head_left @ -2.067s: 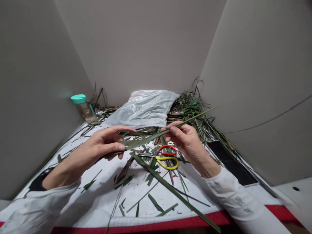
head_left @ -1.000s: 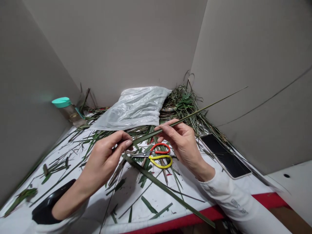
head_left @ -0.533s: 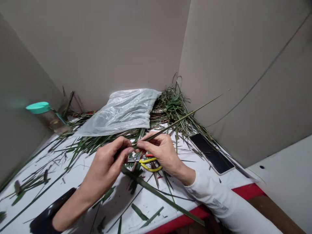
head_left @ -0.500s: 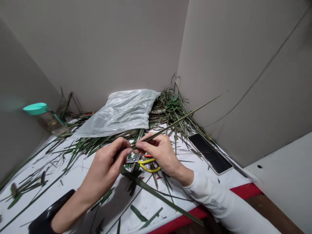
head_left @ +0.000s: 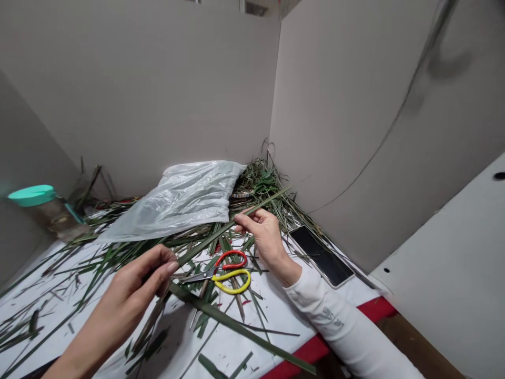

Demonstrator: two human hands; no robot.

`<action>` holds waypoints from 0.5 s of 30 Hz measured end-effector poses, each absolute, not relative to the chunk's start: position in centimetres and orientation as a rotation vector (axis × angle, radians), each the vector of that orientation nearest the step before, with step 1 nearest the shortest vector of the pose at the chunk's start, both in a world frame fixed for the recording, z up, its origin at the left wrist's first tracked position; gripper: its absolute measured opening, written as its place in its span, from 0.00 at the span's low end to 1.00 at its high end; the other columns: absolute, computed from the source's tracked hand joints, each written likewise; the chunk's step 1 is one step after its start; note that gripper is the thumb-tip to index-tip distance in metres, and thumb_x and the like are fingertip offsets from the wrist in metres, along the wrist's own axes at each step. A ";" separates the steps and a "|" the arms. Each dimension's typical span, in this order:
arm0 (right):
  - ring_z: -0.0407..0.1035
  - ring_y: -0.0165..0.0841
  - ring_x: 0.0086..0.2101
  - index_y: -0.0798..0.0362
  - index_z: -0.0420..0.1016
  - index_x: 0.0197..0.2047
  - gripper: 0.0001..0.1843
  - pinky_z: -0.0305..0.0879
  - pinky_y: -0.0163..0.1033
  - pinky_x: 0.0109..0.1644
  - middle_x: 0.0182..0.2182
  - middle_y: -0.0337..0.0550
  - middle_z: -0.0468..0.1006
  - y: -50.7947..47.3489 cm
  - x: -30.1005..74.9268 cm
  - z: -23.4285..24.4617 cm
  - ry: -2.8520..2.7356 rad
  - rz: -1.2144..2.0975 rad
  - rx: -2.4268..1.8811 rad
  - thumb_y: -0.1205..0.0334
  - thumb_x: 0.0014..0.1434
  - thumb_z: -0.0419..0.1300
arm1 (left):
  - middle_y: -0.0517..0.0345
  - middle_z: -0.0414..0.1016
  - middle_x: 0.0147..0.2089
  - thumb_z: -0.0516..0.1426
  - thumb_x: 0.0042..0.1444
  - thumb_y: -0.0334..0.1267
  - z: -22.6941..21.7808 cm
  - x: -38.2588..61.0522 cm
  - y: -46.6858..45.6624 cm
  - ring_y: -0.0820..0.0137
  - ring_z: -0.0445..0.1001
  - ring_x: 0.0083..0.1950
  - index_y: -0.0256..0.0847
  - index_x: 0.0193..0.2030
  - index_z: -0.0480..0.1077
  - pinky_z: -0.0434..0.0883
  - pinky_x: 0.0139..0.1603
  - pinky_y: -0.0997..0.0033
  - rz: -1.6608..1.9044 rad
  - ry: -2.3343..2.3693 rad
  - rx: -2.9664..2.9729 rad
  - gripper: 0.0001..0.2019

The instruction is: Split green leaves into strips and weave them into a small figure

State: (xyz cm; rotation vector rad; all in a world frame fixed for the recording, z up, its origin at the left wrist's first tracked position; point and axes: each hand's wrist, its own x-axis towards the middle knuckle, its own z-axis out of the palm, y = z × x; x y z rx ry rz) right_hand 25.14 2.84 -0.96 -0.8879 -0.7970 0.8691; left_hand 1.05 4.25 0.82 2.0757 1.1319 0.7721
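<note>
A long narrow green leaf strip (head_left: 209,239) stretches between both hands above the table. My left hand (head_left: 136,287) pinches its near end between thumb and fingers at the lower left. My right hand (head_left: 262,231) pinches it farther along, and the thin tip runs on toward the right wall. Below the strip lie scissors (head_left: 226,268) with one red and one yellow handle loop. A wider leaf blade (head_left: 240,329) lies flat across the white table (head_left: 272,313) toward its front edge.
A crumpled clear plastic bag (head_left: 181,197) lies at the back, with a pile of green leaf scraps (head_left: 262,181) in the corner. A dark phone (head_left: 321,256) rests at the right. A jar with a teal lid (head_left: 37,208) stands far left. Grey panels enclose the table.
My hands were close together half a second ago and have since drawn apart along the strip, left hand toward me, right hand toward the back. The view has swung to the right.
</note>
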 end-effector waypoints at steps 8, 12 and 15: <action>0.68 0.26 0.22 0.54 0.75 0.28 0.11 0.64 0.32 0.30 0.20 0.33 0.75 1.5 24.1 0.1 -0.891 0.852 -0.928 0.59 0.48 0.71 | 0.63 0.68 0.23 0.56 0.58 0.56 1.6 0.7 4.0 0.71 0.62 0.25 0.43 0.33 0.71 0.61 0.24 0.75 0.774 1.151 2.077 0.18; 0.68 0.27 0.23 0.54 0.74 0.28 0.10 0.63 0.33 0.29 0.20 0.33 0.74 0.3 23.1 0.5 -0.959 0.839 -0.982 0.59 0.50 0.70 | 0.63 0.68 0.22 0.55 0.60 0.54 1.9 1.3 3.3 0.71 0.60 0.23 0.43 0.30 0.70 0.58 0.23 0.74 0.854 1.153 2.136 0.17; 0.66 0.27 0.22 0.54 0.73 0.27 0.11 0.63 0.33 0.29 0.19 0.32 0.72 -0.2 22.8 0.5 -0.965 0.779 -1.024 0.58 0.52 0.69 | 0.64 0.66 0.21 0.54 0.61 0.50 1.9 1.8 2.8 0.71 0.62 0.23 0.44 0.29 0.69 0.60 0.25 0.73 0.973 1.182 2.249 0.15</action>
